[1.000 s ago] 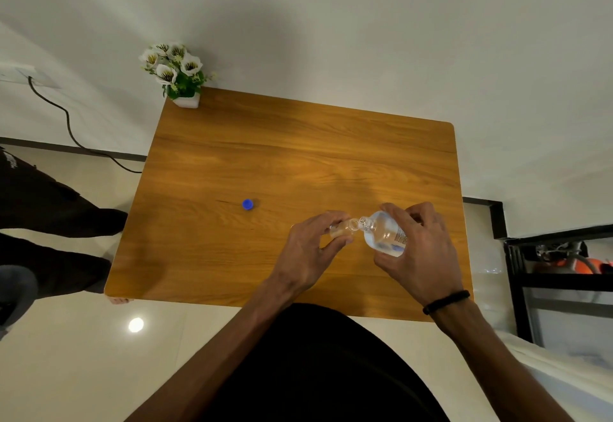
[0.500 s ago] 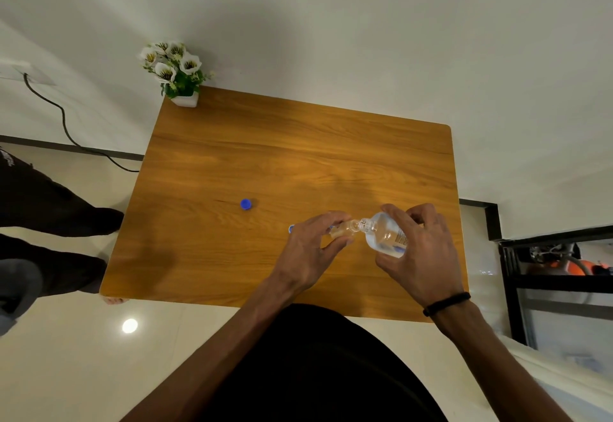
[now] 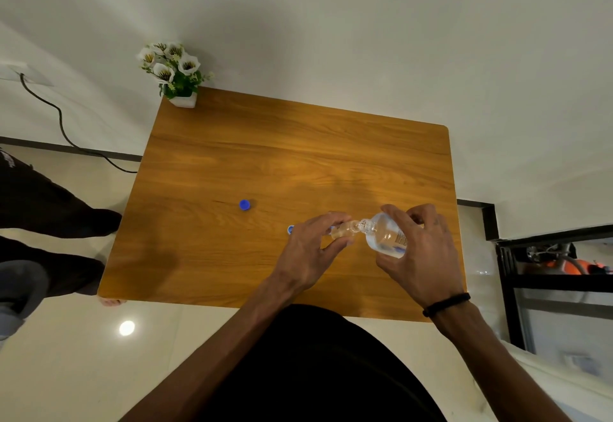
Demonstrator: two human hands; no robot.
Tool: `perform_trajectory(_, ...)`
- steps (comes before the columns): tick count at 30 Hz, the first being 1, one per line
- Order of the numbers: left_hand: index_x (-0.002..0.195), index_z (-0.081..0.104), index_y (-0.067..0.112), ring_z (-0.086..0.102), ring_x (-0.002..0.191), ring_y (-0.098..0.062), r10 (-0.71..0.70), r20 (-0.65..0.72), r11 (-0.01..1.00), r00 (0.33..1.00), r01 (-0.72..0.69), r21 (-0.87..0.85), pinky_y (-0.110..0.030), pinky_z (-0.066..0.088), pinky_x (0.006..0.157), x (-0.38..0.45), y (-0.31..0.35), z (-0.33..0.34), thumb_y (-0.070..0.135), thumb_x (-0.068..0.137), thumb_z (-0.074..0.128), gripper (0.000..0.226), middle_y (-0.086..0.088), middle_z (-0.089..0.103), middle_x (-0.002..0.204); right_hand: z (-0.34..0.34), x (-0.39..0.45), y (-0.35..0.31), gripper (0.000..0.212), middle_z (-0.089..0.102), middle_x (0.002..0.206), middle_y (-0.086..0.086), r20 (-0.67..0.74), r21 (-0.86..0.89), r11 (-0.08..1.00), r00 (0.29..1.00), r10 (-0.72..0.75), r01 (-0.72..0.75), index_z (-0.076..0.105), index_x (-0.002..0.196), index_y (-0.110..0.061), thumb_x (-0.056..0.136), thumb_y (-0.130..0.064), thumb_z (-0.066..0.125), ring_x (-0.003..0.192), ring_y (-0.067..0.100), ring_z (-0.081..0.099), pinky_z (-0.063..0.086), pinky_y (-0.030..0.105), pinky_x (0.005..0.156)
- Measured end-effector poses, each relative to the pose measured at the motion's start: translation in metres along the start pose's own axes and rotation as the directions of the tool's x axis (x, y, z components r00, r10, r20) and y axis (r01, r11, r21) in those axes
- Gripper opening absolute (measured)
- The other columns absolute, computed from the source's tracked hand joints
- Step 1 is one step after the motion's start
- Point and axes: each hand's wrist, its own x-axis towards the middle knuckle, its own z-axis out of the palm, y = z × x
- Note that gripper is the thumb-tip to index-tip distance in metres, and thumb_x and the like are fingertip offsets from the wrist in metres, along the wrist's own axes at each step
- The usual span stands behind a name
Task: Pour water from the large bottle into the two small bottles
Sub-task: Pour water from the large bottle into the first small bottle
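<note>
My right hand point(image 3: 419, 255) grips the large clear bottle point(image 3: 384, 235), tilted to the left with its open neck down. The neck meets the mouth of a small clear bottle point(image 3: 343, 230) that my left hand point(image 3: 310, 249) holds between thumb and fingers above the wooden table point(image 3: 298, 162). A blue cap point(image 3: 244, 204) lies on the table to the left. Another blue item point(image 3: 291, 229) peeks out just left of my left hand; most of it is hidden. A second small bottle is not visible.
A white pot of flowers point(image 3: 175, 76) stands on the table's far left corner. Another person's dark-trousered legs point(image 3: 39, 209) are left of the table. A black metal rack point(image 3: 557, 272) stands to the right. A cable point(image 3: 63, 129) runs along the wall.
Both hands and the bottles keep nearly the same pose. The blue item beside my left hand has come into sight as the view shifted slightly.
</note>
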Motion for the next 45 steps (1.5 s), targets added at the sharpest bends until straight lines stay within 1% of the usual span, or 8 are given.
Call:
perform_trajectory(7,0.13,0.067,0.015,0.067,0.11,-0.005,0.01,0.01,1.0,1.0,-0.01,-0.002,-0.021,0.054,0.097,-0.0002,-0.0006,-0.0004,0.026,0.094,0.075,0.038,0.007,0.072,0.122,-0.0019,-0.0008,-0.0022,0.076,0.051,0.113,0.006,0.009,0.0,1.0,1.0,0.01,-0.01,0.061,0.136,-0.028,0.066,-0.032,0.09,0.1,0.026,0.052,0.054,0.045,0.086)
perform_trajectory(14,0.13,0.067,0.013,0.068,0.111,-0.006,0.011,0.005,1.0,1.0,-0.011,-0.006,-0.027,0.056,0.097,0.001,-0.001,0.0004,0.024,0.094,0.076,0.039,0.005,0.073,0.122,-0.0016,-0.0006,-0.0021,0.075,0.051,0.112,0.007,0.001,0.001,1.0,1.0,0.006,-0.006,0.062,0.135,-0.026,0.066,-0.032,0.091,0.099,0.027,0.052,0.054,0.045,0.083)
perform_trajectory(19,0.129,0.068,0.013,0.067,0.109,-0.005,0.012,-0.006,1.0,1.0,-0.012,-0.008,-0.025,0.056,0.096,0.0017,0.0002,0.0002,0.023,0.093,0.077,0.038,0.007,0.072,0.122,-0.0011,0.0001,-0.0014,0.076,0.051,0.113,0.006,0.009,0.0,1.0,1.0,0.015,-0.015,0.06,0.136,-0.028,0.067,-0.032,0.091,0.102,0.027,0.052,0.053,0.044,0.085)
perform_trajectory(24,0.13,0.068,0.011,0.067,0.108,-0.006,0.016,0.0,1.0,1.0,-0.016,-0.002,-0.026,0.056,0.097,0.0026,0.0019,-0.0011,0.023,0.094,0.076,0.039,0.004,0.073,0.121,-0.0028,0.0009,-0.0015,0.076,0.051,0.114,0.007,0.01,0.002,1.0,1.0,0.014,-0.014,0.061,0.136,-0.027,0.066,-0.032,0.091,0.102,0.027,0.053,0.052,0.044,0.086)
perform_trajectory(36,0.13,0.068,0.012,0.068,0.109,-0.007,0.004,0.003,1.0,1.0,-0.004,-0.003,-0.029,0.056,0.097,0.0023,0.0028,-0.0016,0.024,0.094,0.077,0.039,0.004,0.073,0.122,-0.0054,0.0007,-0.0035,0.074,0.052,0.113,0.007,0.003,-0.002,1.0,1.0,0.004,-0.004,0.062,0.135,-0.026,0.066,-0.03,0.091,0.098,0.028,0.053,0.053,0.045,0.084)
perform_trajectory(45,0.129,0.068,0.012,0.067,0.107,-0.005,0.009,0.001,1.0,1.0,-0.009,0.002,-0.027,0.056,0.096,0.0019,0.0027,-0.0024,0.023,0.093,0.077,0.038,0.005,0.073,0.121,-0.0041,0.0006,-0.0033,0.075,0.051,0.113,0.006,0.01,-0.012,1.0,1.0,0.009,-0.009,0.061,0.136,-0.027,0.067,-0.031,0.09,0.099,0.026,0.052,0.053,0.045,0.084)
